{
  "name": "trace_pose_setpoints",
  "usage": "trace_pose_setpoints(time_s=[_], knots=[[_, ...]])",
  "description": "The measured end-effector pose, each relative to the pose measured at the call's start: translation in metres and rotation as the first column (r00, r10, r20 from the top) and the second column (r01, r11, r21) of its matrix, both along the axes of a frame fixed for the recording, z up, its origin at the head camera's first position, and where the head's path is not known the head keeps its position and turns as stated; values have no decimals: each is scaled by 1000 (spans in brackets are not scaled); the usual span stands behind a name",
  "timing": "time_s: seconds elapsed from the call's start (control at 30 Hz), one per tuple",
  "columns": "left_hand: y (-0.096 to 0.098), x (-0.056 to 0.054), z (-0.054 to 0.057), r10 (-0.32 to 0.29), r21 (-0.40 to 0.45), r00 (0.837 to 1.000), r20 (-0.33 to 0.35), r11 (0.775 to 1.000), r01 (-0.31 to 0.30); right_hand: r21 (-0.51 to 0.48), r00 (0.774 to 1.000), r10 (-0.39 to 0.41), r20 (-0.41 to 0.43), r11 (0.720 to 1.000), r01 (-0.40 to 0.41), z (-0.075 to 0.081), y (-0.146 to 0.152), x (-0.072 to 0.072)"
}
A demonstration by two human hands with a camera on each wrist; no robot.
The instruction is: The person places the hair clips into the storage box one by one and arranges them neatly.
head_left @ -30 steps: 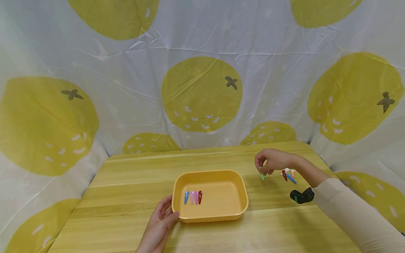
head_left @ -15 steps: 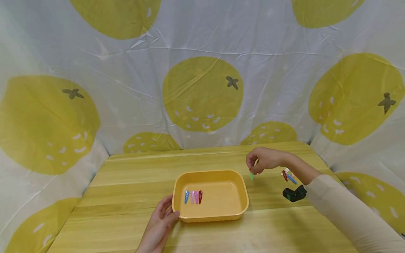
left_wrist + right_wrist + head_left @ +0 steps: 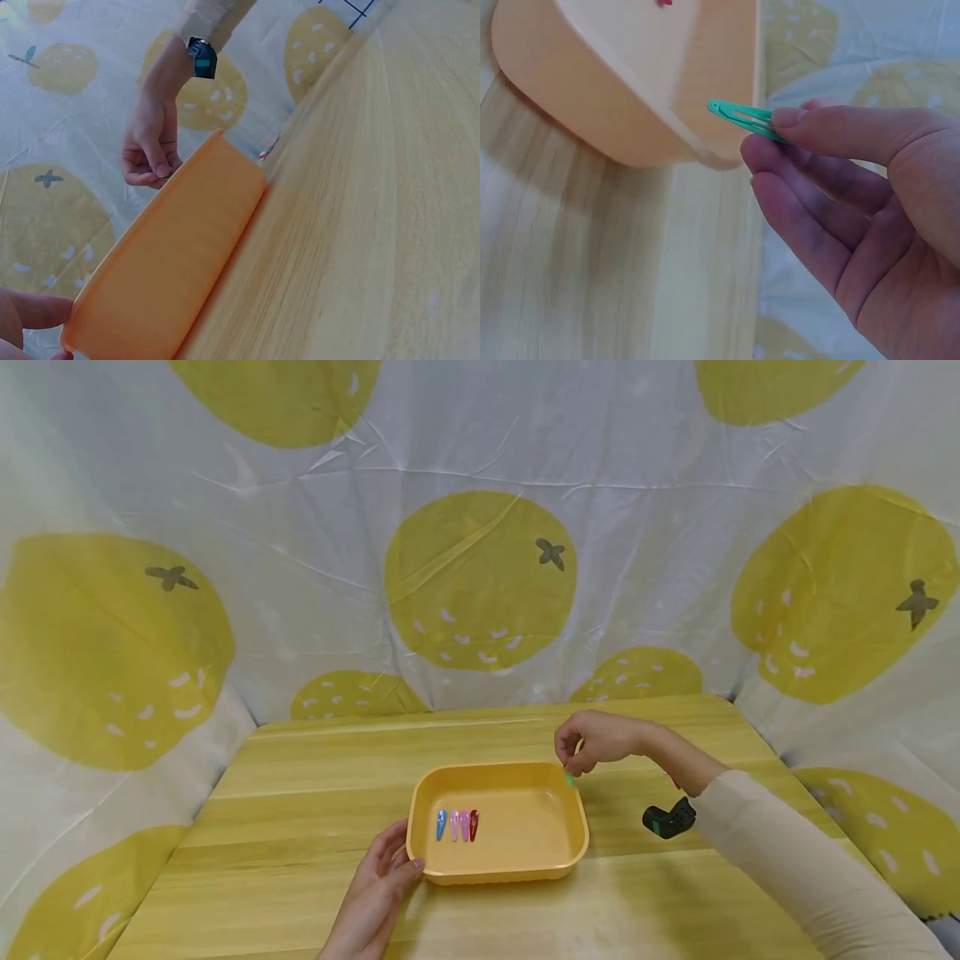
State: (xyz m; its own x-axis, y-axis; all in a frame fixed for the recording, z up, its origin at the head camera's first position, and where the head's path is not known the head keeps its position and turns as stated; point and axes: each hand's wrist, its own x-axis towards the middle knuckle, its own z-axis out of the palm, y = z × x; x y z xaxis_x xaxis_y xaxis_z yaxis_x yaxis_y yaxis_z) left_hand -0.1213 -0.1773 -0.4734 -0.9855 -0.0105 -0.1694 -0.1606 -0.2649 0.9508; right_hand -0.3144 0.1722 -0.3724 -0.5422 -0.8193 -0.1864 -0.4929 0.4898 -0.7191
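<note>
My right hand (image 3: 600,742) pinches a green hair clip (image 3: 742,118) between thumb and fingertips, over the far right corner of a yellow-orange plastic basin (image 3: 525,856). With its fingers outside and thumb on the rim, my left hand (image 3: 381,885) grips the basin's near left corner. On the basin floor, towards the left, lie a blue hair clip (image 3: 441,825), two pink hair clips (image 3: 460,826) and a dark red hair clip (image 3: 474,825), side by side in a row. The right wrist view shows the green clip's slotted shape close to the basin rim.
A loose red hair clip (image 3: 674,781) lies on the wooden table (image 3: 315,785) at the right, mostly hidden behind the right forearm. A black wrist device (image 3: 669,818) sits at the right wrist. A lemon-print cloth (image 3: 480,581) hangs behind the table.
My right hand has moved left with the green hair clip, from the table beside the small pile of clips to the basin's far right corner. The left hand and basin stay in place.
</note>
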Motion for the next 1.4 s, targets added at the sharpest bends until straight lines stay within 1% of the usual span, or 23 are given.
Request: trace_pose_setpoints(time_s=[0.3,0.5,0.8,1.0,1.23,1.4], knots=[[0,0,-1,-1,8,1000,-1,1000,1,-17,999,41,10,999,-41,-4,-22,-1],[-2,0,-1,6,8,1000,-4,1000,-6,-31,998,65,1,997,-65,-6,-44,-3],[-2,0,-2,2,9,1000,-7,1000,-2,-26,997,72,25,997,-71,-17,-68,0],[0,0,0,5,11,1000,1,1000,-5,-21,997,82,14,996,-81,-23,-79,1],[0,0,0,5,21,1000,6,1000,-5,-14,992,126,31,992,-125,-29,-93,4],[-1,0,0,2,17,1000,9,1000,-2,6,990,138,39,990,-138,-35,-102,4]])
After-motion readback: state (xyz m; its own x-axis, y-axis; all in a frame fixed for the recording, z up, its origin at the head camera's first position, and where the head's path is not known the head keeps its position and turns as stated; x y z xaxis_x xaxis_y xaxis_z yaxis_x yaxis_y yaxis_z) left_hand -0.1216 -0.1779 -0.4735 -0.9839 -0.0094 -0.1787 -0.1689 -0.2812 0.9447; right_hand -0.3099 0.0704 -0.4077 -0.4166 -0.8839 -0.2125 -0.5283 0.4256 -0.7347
